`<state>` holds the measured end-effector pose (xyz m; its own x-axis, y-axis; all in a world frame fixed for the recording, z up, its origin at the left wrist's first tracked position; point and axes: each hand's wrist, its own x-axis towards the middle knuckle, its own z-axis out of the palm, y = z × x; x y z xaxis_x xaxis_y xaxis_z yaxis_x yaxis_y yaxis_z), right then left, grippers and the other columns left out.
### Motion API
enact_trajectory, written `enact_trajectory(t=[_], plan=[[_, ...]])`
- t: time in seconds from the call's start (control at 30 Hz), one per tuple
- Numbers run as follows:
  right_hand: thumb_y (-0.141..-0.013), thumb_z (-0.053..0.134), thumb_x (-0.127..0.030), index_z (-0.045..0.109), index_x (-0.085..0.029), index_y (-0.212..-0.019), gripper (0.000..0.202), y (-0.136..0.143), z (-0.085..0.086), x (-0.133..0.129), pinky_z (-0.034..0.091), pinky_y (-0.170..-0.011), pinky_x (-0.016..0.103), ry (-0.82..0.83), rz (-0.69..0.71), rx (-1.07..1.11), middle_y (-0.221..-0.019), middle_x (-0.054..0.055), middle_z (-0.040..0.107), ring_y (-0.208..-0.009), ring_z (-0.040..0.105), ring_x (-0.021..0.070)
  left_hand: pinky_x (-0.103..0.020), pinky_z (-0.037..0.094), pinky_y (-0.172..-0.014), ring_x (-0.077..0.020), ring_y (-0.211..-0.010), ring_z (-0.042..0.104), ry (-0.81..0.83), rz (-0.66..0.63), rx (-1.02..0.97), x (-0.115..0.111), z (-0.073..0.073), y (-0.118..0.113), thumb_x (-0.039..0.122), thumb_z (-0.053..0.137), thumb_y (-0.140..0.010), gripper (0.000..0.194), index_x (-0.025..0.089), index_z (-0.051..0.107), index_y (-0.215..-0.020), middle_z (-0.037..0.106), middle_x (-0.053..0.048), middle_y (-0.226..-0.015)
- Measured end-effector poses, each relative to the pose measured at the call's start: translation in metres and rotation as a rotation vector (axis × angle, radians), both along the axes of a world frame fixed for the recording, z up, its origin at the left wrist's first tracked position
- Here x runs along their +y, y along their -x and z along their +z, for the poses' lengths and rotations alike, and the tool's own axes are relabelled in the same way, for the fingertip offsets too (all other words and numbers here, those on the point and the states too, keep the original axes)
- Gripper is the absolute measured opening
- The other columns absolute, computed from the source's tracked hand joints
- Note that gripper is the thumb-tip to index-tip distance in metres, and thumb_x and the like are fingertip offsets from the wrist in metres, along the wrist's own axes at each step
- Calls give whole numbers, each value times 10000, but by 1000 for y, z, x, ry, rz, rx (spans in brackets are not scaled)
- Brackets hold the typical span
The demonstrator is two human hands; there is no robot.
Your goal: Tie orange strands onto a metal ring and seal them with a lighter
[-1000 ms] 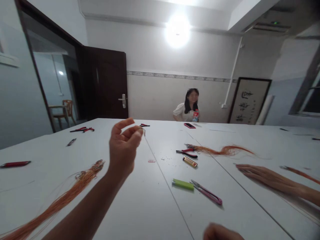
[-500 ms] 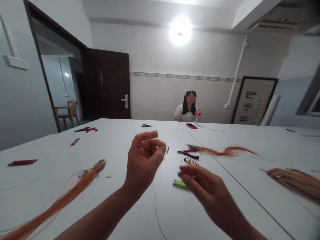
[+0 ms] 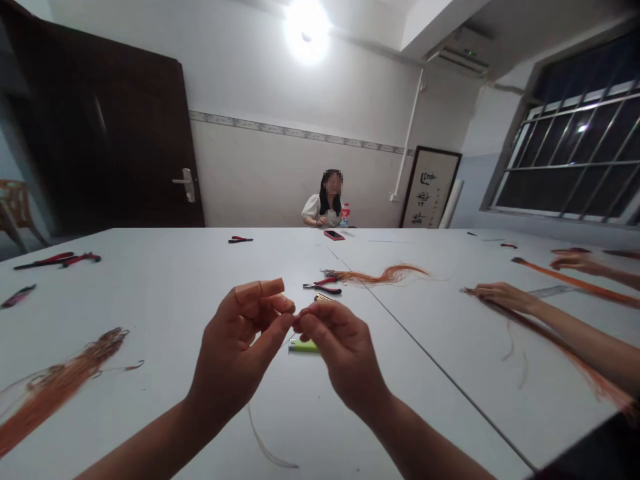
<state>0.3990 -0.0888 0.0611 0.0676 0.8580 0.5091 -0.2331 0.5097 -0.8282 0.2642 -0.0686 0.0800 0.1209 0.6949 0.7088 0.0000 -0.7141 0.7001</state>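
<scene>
My left hand (image 3: 245,333) is raised over the white table, thumb and fingers pinched; tape wraps its index finger. The hook seen between its fingertips earlier is hidden now. Touching those fingertips, my right hand (image 3: 340,347) is also pinched, on something too small to make out. A thin pale line (image 3: 265,450) hangs below my left hand. Behind my right hand lie a green lighter (image 3: 303,345) and a patterned item (image 3: 323,297), both partly covered. Red-and-black pliers (image 3: 323,287) rest farther back beside an orange thread bundle with hooks (image 3: 385,273).
At the left lie another orange bundle (image 3: 75,377) and more pliers (image 3: 60,260). A phone (image 3: 334,235) is near the far edge, where a person sits. At right, other people's hands (image 3: 510,297) hold bundles on the table (image 3: 425,413).
My right hand has moved in to meet my left hand's fingertips and closed into a pinch. The view has turned right, showing the window and other people's arms.
</scene>
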Motion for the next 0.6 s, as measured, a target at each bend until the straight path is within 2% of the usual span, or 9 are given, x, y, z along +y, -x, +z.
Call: enact_trajectory(t=[0.1,0.17,0.3,0.33,0.4,0.43,0.5,0.57,0.6], plan=[[-790,610,-227,600,-214,-780,19,-30,11,-17,496,-697,285,38,-45,76,-784,3,661,-721,604,127,-250,514,-566,-136,-695,592,-141,20,11,-5,3,3,76,607,-727,351,254,535,-1020,604,-14,-875],[-760,642,-240,616,-228,-756,29,-63,23,-36,509,-633,259,79,-127,106,-710,-12,649,-661,612,121,-261,513,-570,-155,-759,591,-210,29,-5,-5,4,5,53,601,-722,370,267,540,-1017,589,-11,-893],[-689,702,-247,648,-237,-744,79,-144,50,-83,453,-444,216,35,-435,-29,-636,10,605,-528,563,110,-296,516,-575,-169,-758,587,-234,49,4,-1,6,6,57,606,-717,384,285,543,-1019,585,-11,-913],[-667,723,-293,655,-247,-733,105,-163,57,-94,433,-417,236,47,-493,-91,-635,27,605,-535,578,135,-305,516,-578,-167,-738,586,-230,54,11,0,6,6,65,609,-718,378,287,546,-1017,588,-12,-916],[-629,751,-336,667,-257,-717,145,-193,67,-108,423,-417,260,50,-715,-157,-660,50,618,-533,588,145,-317,513,-576,-162,-697,580,-218,67,37,2,4,5,82,608,-723,345,285,556,-997,592,-18,-922],[-647,736,-350,670,-264,-729,136,-204,70,-110,412,-420,262,62,-783,-184,-687,60,628,-547,593,143,-319,508,-569,-163,-692,578,-215,73,55,3,2,4,89,604,-728,320,281,563,-980,593,-23,-923],[-714,679,-339,663,-258,-763,96,-220,67,-102,385,-420,258,127,-823,-273,-701,57,630,-528,568,114,-319,500,-562,-178,-731,581,-237,68,114,3,-2,3,91,593,-734,275,270,573,-942,591,-35,-930],[-769,618,-308,643,-223,-789,91,-233,51,-79,373,-415,249,266,-767,-467,-657,34,609,-478,519,93,-311,495,-545,-194,-786,581,-311,48,196,4,-7,0,76,582,-733,269,265,575,-924,585,-43,-937],[-771,607,-294,632,-195,-781,102,-240,38,-63,375,-407,243,363,-782,-598,-634,28,597,-469,506,96,-303,493,-533,-194,-795,580,-358,36,251,4,-10,-1,64,577,-731,280,263,574,-928,580,-46,-945]])
